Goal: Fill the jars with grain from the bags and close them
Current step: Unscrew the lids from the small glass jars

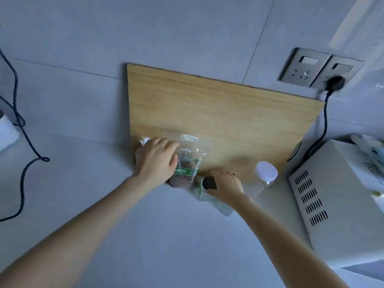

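Note:
A clear bag with a green label and reddish-brown grain [185,166] stands against the wooden board [228,113]. My left hand [156,161] curls over a second clear package [143,142] just left of it; most of that package is hidden. My right hand [225,187] grips a round black lid [208,182] on a pale green container [220,205] that leans towards me on the counter. A clear jar with a white lid [266,171] stands to the right of that hand, untouched.
A white appliance with vent slots [332,196] fills the right side, its black cord [324,125] running up to a wall socket [320,69]. Another black cable [22,129] snakes over the grey counter [145,235] at the left.

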A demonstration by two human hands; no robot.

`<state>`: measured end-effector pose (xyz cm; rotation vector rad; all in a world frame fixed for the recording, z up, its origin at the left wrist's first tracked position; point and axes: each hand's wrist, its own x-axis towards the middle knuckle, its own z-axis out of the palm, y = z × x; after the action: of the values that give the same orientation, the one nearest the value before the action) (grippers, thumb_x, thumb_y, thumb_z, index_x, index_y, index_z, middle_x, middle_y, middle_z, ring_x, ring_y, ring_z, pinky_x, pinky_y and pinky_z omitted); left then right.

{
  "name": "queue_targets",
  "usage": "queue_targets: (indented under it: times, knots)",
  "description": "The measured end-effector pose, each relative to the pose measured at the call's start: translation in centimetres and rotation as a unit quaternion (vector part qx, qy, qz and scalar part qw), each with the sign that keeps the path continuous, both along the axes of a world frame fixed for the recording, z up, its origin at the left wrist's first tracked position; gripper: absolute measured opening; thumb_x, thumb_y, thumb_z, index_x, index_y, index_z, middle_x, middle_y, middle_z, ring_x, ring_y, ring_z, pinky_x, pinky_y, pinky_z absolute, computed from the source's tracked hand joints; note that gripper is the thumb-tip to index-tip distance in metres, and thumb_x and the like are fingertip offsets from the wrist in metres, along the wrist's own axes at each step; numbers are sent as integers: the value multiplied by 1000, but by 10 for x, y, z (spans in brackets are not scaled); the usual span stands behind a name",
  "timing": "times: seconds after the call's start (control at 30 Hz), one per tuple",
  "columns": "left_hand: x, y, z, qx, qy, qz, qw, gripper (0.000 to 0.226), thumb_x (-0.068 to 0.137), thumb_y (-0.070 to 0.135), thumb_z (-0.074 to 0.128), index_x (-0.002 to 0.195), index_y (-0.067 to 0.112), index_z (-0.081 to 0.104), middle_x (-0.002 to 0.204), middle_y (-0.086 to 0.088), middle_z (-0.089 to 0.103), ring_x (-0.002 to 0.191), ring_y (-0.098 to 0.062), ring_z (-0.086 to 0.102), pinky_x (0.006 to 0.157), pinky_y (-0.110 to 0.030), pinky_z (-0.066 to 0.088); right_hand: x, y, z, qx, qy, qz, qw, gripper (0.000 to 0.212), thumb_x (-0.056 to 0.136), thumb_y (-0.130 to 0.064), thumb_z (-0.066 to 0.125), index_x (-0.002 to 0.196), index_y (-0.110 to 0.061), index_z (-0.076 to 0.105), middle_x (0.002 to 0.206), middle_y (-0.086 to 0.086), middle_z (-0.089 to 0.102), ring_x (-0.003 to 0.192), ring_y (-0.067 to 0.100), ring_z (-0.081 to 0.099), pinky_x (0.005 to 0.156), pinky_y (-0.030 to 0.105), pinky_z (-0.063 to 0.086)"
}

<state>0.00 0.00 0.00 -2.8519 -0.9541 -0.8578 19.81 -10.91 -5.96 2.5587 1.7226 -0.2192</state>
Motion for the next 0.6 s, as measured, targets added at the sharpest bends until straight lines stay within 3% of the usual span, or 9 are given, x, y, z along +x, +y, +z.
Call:
queue_targets:
  times: [0.13,0.23,0.33,0.43,0.5,0.53,0.6]
  knots:
    - [-1,-2,-30,-1,24,10,1000,29,76,20,41,88,10,65,83,-2,68,76,-26,62,74,-32,46,11,23,-22,-69,-47,32,996,55,80,-46,65,121,-13,48,120,6,56,114,26,50,76,31,39]
    - [-12,1,-47,-18,19,20,999,25,74,18,44,85,10,64,81,-1,68,75,-24,62,72,-27,38,18,35,-38,-104,-74,61,990,58,81,-48,64,124,-13,46,121,6,56,113,26,51,80,31,43]
    - [-23,-5,-62,-49,22,41,998,25,70,16,53,90,10,68,86,-1,70,77,-23,65,70,-28,49,22,42,-47,-103,-65,62,991,56,79,-48,66,121,-13,50,120,7,54,109,25,53,80,31,44]
    - [-25,-23,-85,-148,21,33,988,34,73,29,49,98,14,67,94,1,70,84,-22,65,75,-30,53,13,36,-45,-89,-5,55,995,59,72,-49,70,118,-18,52,114,4,56,103,24,56,75,30,45]
    - [-26,-39,-94,-245,17,9,969,43,75,36,57,114,17,61,110,5,65,102,-18,60,87,-27,48,-3,23,-34,-49,54,60,996,58,70,-47,71,118,-22,50,109,0,57,97,21,57,68,28,43]
    - [-26,-46,-94,-311,25,-6,950,53,75,38,65,124,20,54,121,10,57,113,-13,52,94,-19,38,-15,16,-24,-25,96,61,993,56,69,-47,71,115,-24,49,104,-1,57,92,20,57,66,28,42]
    - [-25,-59,-94,-438,29,-49,897,73,69,36,77,132,37,38,120,30,41,116,5,39,89,-3,24,-39,5,-5,16,184,57,981,46,68,-47,72,100,-24,49,92,-4,58,83,17,56,63,27,41]
